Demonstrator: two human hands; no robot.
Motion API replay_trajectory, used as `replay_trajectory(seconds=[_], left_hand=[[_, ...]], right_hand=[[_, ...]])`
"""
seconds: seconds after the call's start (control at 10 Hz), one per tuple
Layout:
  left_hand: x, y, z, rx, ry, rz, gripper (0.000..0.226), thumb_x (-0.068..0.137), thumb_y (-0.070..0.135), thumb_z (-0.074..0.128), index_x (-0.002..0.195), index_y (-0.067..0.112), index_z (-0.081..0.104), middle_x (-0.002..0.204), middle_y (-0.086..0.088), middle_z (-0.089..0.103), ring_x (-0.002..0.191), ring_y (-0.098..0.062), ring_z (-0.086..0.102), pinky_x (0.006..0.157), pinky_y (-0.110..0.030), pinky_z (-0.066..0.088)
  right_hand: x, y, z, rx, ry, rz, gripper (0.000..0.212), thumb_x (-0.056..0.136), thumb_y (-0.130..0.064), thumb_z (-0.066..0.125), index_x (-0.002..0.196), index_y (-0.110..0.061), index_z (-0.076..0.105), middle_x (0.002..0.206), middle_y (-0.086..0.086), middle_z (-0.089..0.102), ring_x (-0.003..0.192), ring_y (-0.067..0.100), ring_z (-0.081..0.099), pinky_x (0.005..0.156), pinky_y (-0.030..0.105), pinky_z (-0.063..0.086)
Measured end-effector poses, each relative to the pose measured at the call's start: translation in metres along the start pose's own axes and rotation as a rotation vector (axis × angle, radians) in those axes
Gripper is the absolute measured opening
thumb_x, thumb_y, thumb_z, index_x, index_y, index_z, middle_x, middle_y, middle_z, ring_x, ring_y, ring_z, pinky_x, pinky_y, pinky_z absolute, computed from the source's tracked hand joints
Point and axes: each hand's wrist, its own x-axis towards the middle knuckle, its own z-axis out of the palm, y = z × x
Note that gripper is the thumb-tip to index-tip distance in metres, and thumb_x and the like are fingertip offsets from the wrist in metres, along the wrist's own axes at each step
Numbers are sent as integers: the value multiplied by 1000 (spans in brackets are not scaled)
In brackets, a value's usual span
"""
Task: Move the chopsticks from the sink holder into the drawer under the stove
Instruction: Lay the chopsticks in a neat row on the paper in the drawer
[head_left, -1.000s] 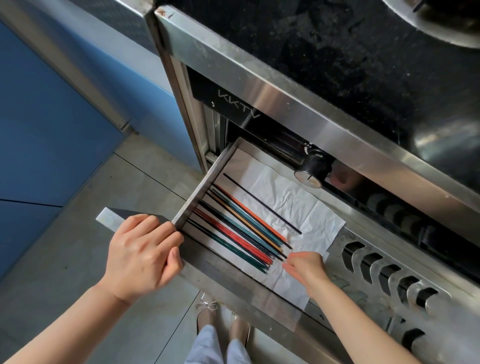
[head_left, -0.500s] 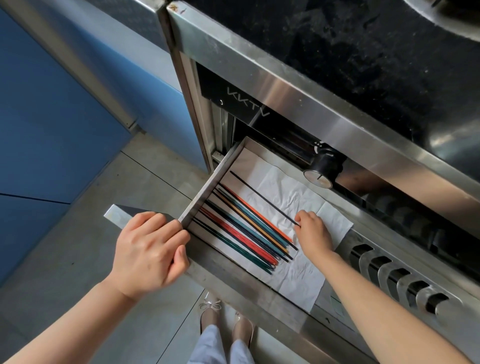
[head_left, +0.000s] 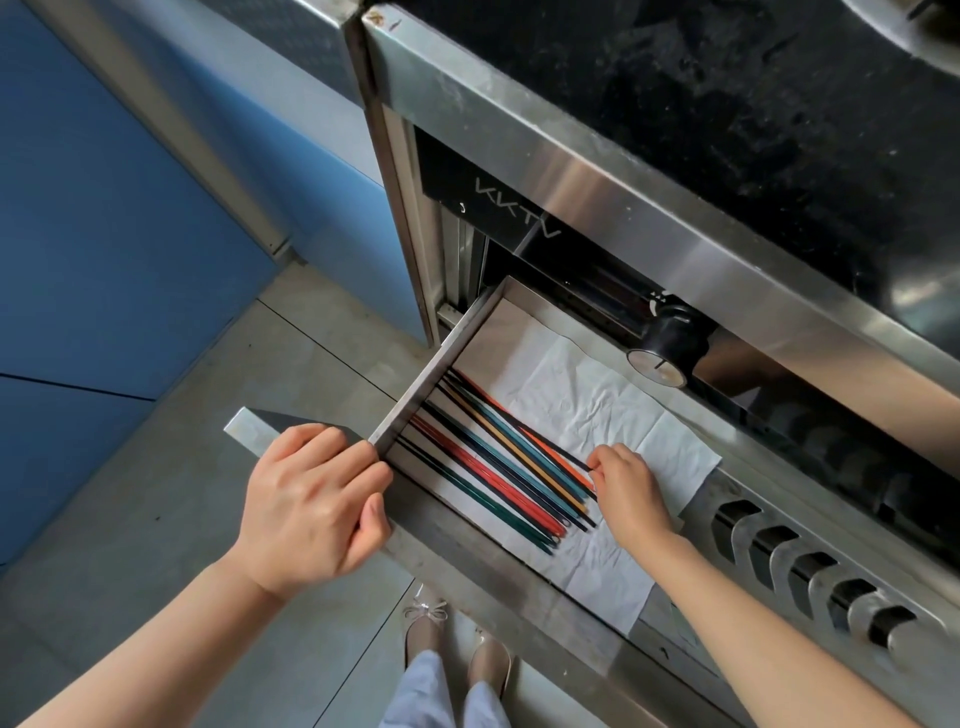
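Left hand (head_left: 317, 506) curled closed over pulled-out steel drawer front (head_left: 249, 434), steadying it. Right hand (head_left: 631, 491), at three o'clock, pinching black chopstick end, aligning coloured slender chopsticks (head_left: 498, 462) on white paper liner (head_left: 587, 400) inside.

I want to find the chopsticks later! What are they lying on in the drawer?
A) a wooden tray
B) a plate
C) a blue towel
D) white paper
D: the chopsticks lie side by side on creased white paper that lines the drawer.
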Motion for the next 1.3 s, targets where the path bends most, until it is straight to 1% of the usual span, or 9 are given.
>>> replay_trajectory(seconds=[0.2,0.5,0.6,0.7,0.8,0.9,1.1,1.2,1.3], left_hand=[[0,-1,0,8,-5,4,44,91,25,28,63,12,59,62,-5,51,57,-28,45,70,-35,41],[1,0,-1,9,-2,6,44,91,25,28,62,12,59,61,-4,51,56,-28,45,70,-35,41],[1,0,-2,12,-1,7,44,91,25,28,62,12,59,61,-4,51,56,-28,46,71,-35,41],[1,0,-1,12,0,8,44,91,25,28,62,12,59,60,-4,51,56,-28,45,70,-35,41],[2,0,-1,11,1,10,45,91,25,28,62,12,59,60,-4,51,55,-28,46,70,-35,41],[2,0,-2,10,5,12,46,92,25,27,61,12,59,60,-4,52,55,-27,45,69,-35,41],[1,0,-1,10,13,15,47,92,25,26,61,12,58,60,-5,51,55,-29,45,69,-36,42],[1,0,0,8,15,15,46,92,25,27,61,11,58,60,-5,51,55,-29,45,68,-36,42],[0,0,0,8,16,16,47,92,25,26,61,12,59,61,-4,52,54,-28,46,69,-36,42]], right_hand=[[1,1,1,102,9,51,13,95,-8,49,104,-8,59,105,5,58,93,16,57,78,25,54],[8,-3,7,64,-68,35,11,94,-5,51,102,-10,56,106,6,56,86,16,58,72,24,54],[5,-6,9,5,-53,11,22,92,-7,54,113,-13,57,112,5,57,95,16,57,79,28,55],[0,-19,15,-16,-9,-135,33,91,-11,56,124,-12,54,116,3,55,103,15,53,84,27,53],[2,-40,21,45,-32,-275,27,93,-14,54,120,-12,57,113,4,54,100,17,55,81,28,53],[10,-55,28,-17,-34,-379,40,91,-8,57,130,-16,52,111,1,54,94,15,56,76,19,51],[19,-69,35,-45,-92,-351,59,85,6,58,139,-14,45,111,3,51,90,15,51,69,19,46],[17,-71,36,-6,-111,-332,57,84,8,57,135,-14,48,110,2,49,84,14,50,62,16,33],[19,-73,36,21,-77,-325,52,84,7,58,130,-16,55,111,0,50,87,15,51,59,19,40]])
